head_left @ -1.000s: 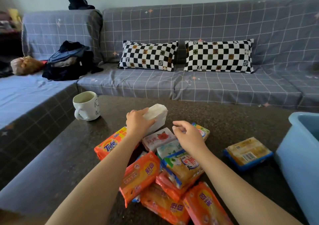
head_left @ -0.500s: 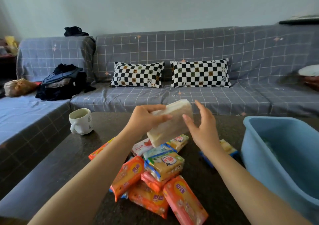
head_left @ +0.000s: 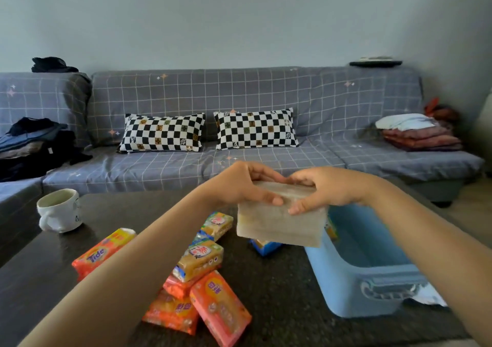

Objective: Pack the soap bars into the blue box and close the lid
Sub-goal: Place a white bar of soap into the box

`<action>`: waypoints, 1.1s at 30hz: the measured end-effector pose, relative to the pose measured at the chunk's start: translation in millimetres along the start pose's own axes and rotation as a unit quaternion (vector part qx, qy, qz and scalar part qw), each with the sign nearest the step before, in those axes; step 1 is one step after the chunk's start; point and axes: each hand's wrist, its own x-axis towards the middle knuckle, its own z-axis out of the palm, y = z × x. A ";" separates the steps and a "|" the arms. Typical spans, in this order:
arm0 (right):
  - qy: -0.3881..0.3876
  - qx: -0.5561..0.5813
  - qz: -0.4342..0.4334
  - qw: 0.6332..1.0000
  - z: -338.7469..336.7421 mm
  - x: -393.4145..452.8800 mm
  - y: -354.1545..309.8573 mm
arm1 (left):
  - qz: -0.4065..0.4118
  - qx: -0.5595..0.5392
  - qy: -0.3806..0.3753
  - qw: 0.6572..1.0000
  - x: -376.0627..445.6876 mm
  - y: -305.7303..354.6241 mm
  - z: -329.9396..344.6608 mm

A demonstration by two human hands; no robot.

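Both hands now grip one pale translucent soap block [head_left: 279,224]: the left hand [head_left: 239,184] clasps its left end and the right hand [head_left: 327,189], open and merely reaching half a second ago, has closed on its right end. The block has travelled rightward from above the heap of wrapped soap bars [head_left: 197,274] on the dark tabletop [head_left: 279,293] to the near-left rim of the open blue box [head_left: 354,282]. Lowering it inside appears to be the next step; most bars remain unpacked and no lid is visible.

A home living room: covered sofa [head_left: 266,101], checkered cushions [head_left: 162,132], mug [head_left: 60,211].
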 end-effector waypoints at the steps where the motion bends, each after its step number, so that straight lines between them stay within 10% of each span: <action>1: 0.003 0.000 0.007 1.000 -5.4 -4.6 5.1 | 0.007 -0.003 -0.007 1.000 6.5 3.0 6.1; 11: 0.130 0.083 0.090 0.984 -34.5 -39.8 69.2 | 0.064 -0.017 0.006 0.998 81.1 15.9 68.5; 23: 0.277 0.130 0.242 0.921 9.8 -13.2 135.2 | -0.124 -0.098 0.184 0.970 118.5 -38.5 140.0; 33: 0.312 -0.037 0.354 0.881 49.8 31.3 160.4 | -0.166 -0.117 0.173 0.964 115.0 -64.8 154.0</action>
